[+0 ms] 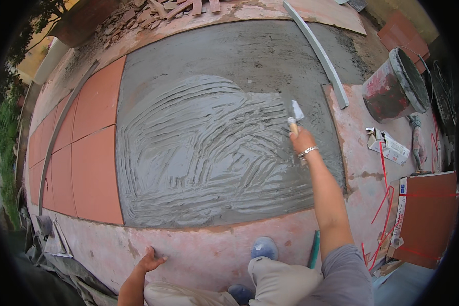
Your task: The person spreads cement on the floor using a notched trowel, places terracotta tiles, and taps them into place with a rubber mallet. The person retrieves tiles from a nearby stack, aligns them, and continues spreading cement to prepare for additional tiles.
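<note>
My right hand, with a metal bracelet at the wrist, is closed round the light handle of a small trowel. The trowel's blade is over the right part of a wide bed of wet grey mortar; I cannot tell whether it touches. Curved ridges mark much of the mortar, while its far part looks flatter. Near the front edge, my left hand hovers empty above the pinkish floor, thumb and fingers apart. Terracotta-coloured tiles lie in rows along the mortar's left edge.
A long metal straightedge lies across the far right. A curved-looking bar crosses the left tiles. At right stand a mortar-smeared bucket, a torn white box and a stack of strapped tiles. Broken tile pieces are heaped behind.
</note>
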`<state>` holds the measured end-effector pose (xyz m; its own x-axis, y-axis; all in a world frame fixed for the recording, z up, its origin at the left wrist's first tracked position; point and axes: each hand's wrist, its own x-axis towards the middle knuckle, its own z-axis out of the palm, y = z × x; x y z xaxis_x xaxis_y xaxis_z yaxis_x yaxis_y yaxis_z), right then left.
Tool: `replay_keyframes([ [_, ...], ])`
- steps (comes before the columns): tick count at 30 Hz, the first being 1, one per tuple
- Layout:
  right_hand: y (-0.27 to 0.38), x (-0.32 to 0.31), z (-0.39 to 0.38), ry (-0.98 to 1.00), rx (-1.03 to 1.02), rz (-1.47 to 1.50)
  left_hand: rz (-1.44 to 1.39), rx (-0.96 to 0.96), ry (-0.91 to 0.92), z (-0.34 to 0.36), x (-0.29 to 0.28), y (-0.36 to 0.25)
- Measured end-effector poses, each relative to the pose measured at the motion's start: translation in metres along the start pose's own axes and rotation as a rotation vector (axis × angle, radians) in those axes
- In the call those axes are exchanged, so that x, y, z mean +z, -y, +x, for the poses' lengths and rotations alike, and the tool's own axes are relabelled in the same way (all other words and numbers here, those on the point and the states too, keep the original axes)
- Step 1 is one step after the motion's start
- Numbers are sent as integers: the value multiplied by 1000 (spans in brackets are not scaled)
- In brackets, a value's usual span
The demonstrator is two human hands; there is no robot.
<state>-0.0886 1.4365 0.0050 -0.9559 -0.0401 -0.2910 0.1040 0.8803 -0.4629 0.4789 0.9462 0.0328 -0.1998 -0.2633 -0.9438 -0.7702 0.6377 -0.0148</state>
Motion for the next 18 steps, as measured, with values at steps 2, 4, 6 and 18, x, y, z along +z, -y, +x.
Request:
replay_keyframes([
  [2,-2,-5,0,-110,76,-81,-7,-15,3,-2,0,0],
  [4,20,9,-10,-108,6,7,-15,-28,15,-4,-1,-1],
  [6,54,25,-31,-55,-113,45,-9,-24,11,-6,-1,-2],
  [18,241,155,-99,569,-435,98,36,-59,70,1,-7,-5],
])
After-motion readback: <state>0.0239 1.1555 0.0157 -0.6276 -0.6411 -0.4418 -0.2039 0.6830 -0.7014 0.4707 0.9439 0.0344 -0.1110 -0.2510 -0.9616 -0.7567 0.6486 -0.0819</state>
